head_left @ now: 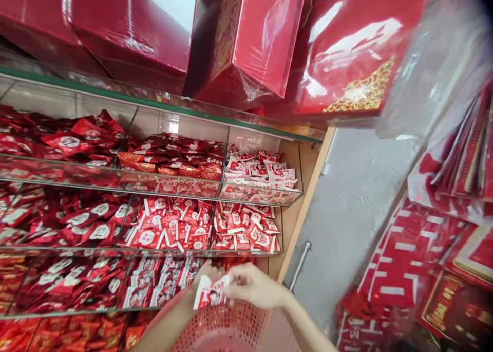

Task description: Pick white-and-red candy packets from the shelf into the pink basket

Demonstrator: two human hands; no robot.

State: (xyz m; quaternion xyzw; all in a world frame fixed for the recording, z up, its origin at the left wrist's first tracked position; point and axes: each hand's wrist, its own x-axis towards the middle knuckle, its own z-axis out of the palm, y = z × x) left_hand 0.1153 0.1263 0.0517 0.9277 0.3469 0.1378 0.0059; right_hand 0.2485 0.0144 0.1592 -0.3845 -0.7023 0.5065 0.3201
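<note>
Both my hands meet low in the middle, just above a red plastic basket [231,331]. My right hand [256,288] pinches the right edge of a small red and white packet [211,293]. My left hand [204,274] is mostly hidden behind that packet and grips its left side. Right behind the hands stand glass compartments full of similar red and white packets [246,231].
Tiered glass shelves [162,185] hold several compartments of red packets. Large shiny red boxes [246,38] in plastic wrap sit on top. A grey wall [354,203] and a wooden shelf edge [304,208] lie to the right, with red printed goods [423,254] stacked far right.
</note>
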